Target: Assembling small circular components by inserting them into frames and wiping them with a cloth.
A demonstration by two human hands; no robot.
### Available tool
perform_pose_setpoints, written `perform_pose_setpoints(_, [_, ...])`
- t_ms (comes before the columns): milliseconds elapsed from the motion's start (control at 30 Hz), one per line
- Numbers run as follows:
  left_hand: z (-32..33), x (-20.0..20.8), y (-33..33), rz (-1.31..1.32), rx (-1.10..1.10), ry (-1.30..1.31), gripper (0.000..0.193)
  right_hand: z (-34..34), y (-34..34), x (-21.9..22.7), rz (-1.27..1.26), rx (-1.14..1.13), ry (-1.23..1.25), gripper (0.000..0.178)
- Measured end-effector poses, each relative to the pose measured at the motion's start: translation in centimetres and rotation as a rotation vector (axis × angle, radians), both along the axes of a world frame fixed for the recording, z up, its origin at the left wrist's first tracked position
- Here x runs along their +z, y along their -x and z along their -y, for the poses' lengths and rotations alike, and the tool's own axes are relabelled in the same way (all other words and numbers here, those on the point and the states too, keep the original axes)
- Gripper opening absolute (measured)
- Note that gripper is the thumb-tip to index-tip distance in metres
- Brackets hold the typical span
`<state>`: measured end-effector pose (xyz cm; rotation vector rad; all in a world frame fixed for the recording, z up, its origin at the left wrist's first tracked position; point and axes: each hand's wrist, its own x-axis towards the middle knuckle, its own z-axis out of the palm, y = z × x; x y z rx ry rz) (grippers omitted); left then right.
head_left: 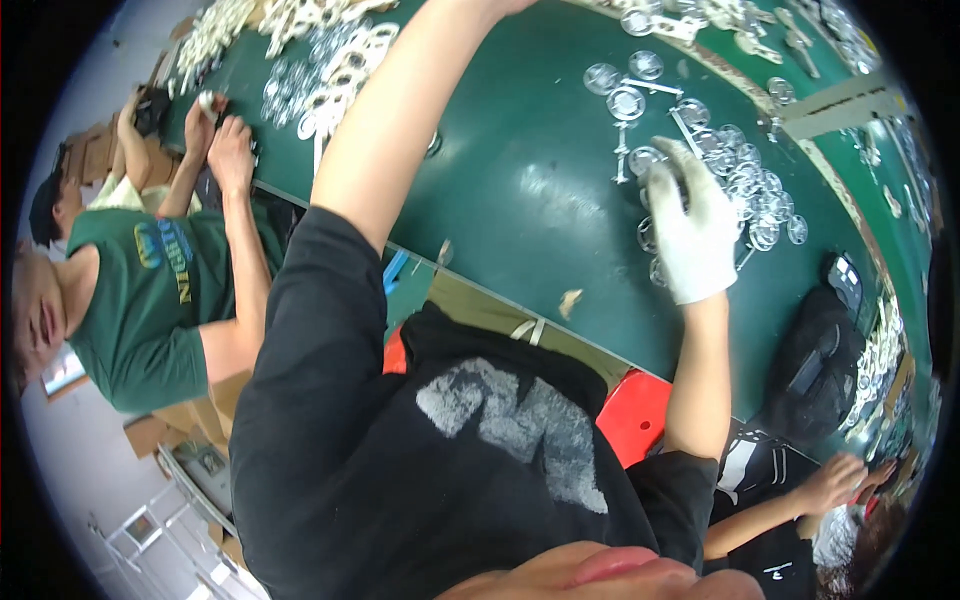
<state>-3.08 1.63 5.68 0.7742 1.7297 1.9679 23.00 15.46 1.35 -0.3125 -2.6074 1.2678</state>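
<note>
My right hand, in a white glove, is over the right part of the green tabletop. Its thumb and bent fingers close on a clear round plastic part at the fingertips. More clear round parts lie in a loose heap beside and partly under the glove. Several others, with thin clear sticks among them, are spread just beyond the fingers. My left arm stretches far forward across the table. Only the edge of my left hand shows at the top of the picture; its fingers are cut off.
At the far left, heaps of cream-coloured parts and clear parts cover the table. A pale raised strip runs along the right. A black bag lies near the right edge. Co-workers sit at left and lower right.
</note>
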Motion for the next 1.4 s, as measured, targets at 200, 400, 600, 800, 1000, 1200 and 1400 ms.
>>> perform_pose_setpoints(200, [6.7,6.5,-8.8,-0.647,-0.121,1.23,0.042,0.0,-0.2,-0.4,0.043,0.011,0.03,0.033])
perform_pose_setpoints(400, [16.1,-4.2,-11.8,-0.969,0.0,1.409,0.05,-0.2,-0.3,-0.6,0.056,0.024,0.029,0.032])
perform_pose_setpoints(600, [14.4,-6.0,-9.7,-0.838,0.115,0.82,0.029,0.0,-0.2,-0.6,0.064,-0.017,0.007,0.036])
perform_pose_setpoints(800, [8.5,-7.1,-10.3,-0.87,0.109,0.698,0.032,-0.2,0.2,-0.5,0.063,0.037,-0.024,0.031])
perform_pose_setpoints(1000, [8.8,-7.7,-11.2,-0.989,0.331,0.903,0.043,-0.2,-0.2,-1.3,0.054,-0.006,0.086,0.031])
perform_pose_setpoints(1200, [20.8,-8.4,-9.5,-1.047,0.943,1.111,0.056,-0.2,-0.2,-1.7,0.038,-0.004,0.085,0.032])
perform_pose_setpoints(1400, [22.3,-12.5,-9.5,-0.742,0.864,1.064,0.061,0.5,-0.2,-0.9,0.101,0.066,0.073,0.03])
